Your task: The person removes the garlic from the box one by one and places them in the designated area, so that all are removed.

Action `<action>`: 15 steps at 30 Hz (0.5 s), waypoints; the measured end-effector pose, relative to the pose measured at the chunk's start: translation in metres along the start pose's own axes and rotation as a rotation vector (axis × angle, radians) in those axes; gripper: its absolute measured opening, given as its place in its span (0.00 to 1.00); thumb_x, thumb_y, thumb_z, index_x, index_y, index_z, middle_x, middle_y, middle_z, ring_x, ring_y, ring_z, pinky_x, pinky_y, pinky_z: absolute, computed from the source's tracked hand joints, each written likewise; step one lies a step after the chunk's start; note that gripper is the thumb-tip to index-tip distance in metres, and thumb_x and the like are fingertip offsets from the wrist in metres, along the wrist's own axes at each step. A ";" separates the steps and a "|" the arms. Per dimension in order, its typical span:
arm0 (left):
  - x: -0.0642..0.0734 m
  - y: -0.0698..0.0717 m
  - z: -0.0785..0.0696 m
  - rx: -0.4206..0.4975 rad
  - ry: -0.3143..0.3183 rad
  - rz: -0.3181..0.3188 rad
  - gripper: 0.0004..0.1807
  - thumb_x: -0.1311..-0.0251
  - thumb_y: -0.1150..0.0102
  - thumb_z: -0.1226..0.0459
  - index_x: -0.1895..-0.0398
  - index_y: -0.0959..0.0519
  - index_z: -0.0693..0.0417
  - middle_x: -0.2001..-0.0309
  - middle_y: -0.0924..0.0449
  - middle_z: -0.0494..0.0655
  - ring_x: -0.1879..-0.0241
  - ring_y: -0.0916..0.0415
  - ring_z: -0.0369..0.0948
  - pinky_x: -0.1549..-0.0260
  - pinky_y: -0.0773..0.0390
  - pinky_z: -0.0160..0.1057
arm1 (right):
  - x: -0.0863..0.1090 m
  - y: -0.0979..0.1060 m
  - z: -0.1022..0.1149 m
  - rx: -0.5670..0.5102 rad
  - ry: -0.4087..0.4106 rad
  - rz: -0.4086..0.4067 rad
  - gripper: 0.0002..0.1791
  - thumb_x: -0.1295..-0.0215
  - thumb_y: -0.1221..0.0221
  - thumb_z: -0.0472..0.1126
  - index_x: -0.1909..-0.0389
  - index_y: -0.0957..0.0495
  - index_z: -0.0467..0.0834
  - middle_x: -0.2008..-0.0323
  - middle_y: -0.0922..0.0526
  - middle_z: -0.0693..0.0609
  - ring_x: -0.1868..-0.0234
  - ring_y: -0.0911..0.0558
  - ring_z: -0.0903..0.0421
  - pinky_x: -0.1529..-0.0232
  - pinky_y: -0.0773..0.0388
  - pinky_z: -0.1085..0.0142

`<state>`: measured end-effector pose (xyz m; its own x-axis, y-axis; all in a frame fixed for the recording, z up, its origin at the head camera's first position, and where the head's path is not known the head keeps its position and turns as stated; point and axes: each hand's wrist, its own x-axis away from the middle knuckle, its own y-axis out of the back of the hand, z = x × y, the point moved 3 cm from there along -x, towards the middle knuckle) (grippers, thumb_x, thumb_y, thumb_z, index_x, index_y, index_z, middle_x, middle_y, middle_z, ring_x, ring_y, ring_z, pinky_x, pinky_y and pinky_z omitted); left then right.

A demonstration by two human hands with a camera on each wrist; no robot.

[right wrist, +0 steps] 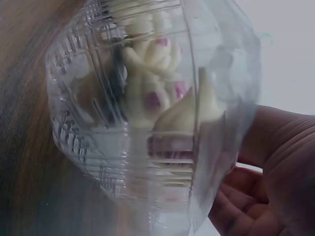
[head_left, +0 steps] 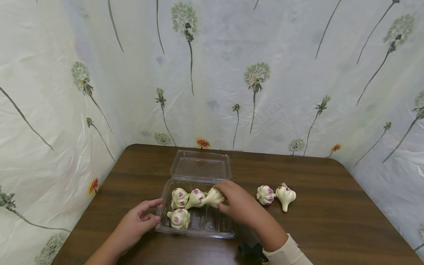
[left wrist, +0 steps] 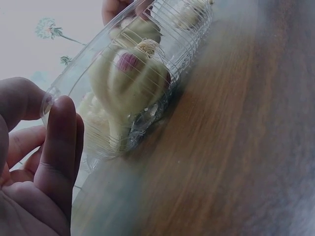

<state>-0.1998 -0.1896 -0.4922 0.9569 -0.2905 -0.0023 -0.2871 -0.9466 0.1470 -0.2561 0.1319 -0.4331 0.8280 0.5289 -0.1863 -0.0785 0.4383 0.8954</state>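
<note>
A clear plastic container [head_left: 216, 233] sits on the table with its hinged lid [head_left: 200, 165] folded back. My left hand [head_left: 134, 224] pinches its left rim between thumb and fingers, plain in the left wrist view. Inside are white garlic bulbs with purple patches: one at the back left [head_left: 180, 198], one in the middle [head_left: 196, 197] and one at the front left [head_left: 179, 218]. Over the container's right part, my right hand [head_left: 240, 206] grips another garlic bulb [head_left: 213, 197], its neck pointing left toward the middle one. The right wrist view shows this bulb [right wrist: 184, 120] through the clear wall.
Two more garlic bulbs lie side by side on the table to the right, one rounder [head_left: 265, 195] and one with its neck toward me [head_left: 285, 196]. Beside my right wrist is a black object [head_left: 250, 252]. A flower-patterned curtain [head_left: 212, 73] hangs behind the brown wooden table [head_left: 324, 221].
</note>
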 end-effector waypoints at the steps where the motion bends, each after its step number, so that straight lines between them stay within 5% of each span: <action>1: 0.000 0.000 0.000 0.001 0.001 -0.001 0.32 0.31 0.37 0.70 0.25 0.33 0.66 0.34 0.33 0.67 0.62 0.18 0.34 0.61 0.16 0.33 | 0.000 0.000 -0.001 -0.008 -0.004 0.000 0.25 0.35 0.30 0.37 0.38 0.22 0.40 0.43 0.19 0.47 0.46 0.20 0.55 0.50 0.19 0.57; 15: 0.001 0.000 -0.002 0.003 0.000 0.006 0.32 0.31 0.37 0.71 0.25 0.33 0.66 0.34 0.33 0.67 0.62 0.18 0.34 0.62 0.16 0.32 | 0.004 0.013 -0.009 -0.124 -0.094 0.005 0.27 0.32 0.33 0.36 0.33 0.24 0.41 0.39 0.22 0.47 0.49 0.20 0.57 0.51 0.17 0.60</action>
<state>-0.1991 -0.1899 -0.4905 0.9552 -0.2959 -0.0017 -0.2926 -0.9453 0.1442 -0.2585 0.1460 -0.4258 0.8755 0.4631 -0.1380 -0.1456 0.5252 0.8385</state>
